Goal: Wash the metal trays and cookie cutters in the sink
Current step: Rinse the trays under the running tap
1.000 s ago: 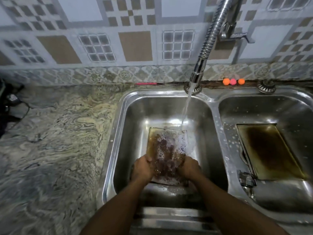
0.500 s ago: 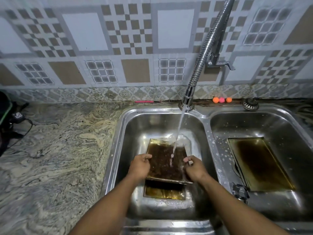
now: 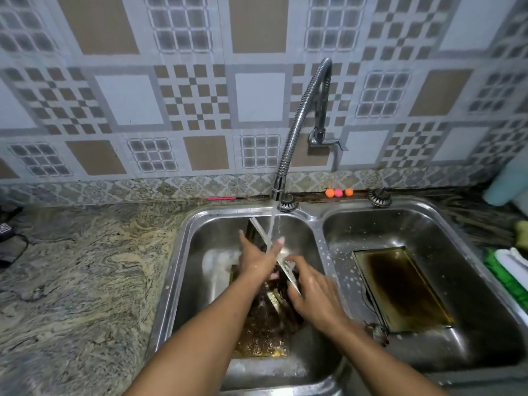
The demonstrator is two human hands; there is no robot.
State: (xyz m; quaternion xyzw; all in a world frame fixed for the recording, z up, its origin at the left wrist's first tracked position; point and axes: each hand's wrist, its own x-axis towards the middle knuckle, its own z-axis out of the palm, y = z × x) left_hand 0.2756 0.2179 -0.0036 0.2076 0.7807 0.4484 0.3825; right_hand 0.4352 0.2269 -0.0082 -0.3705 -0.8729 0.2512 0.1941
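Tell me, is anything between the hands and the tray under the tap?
Nothing visible. Both hands hold the tilted tray in the left basin: the left hand near its upper part, the right hand at its lower edge.

Faces a tiled wall (image 3: 260, 97) patterned in beige, white and checkered squares (ornate border strip (image 3: 171, 187) along its foot). Meets below a swirled grey-and-cream stone surface (image 3: 85, 270) at left. Looks dim, bluish overall.
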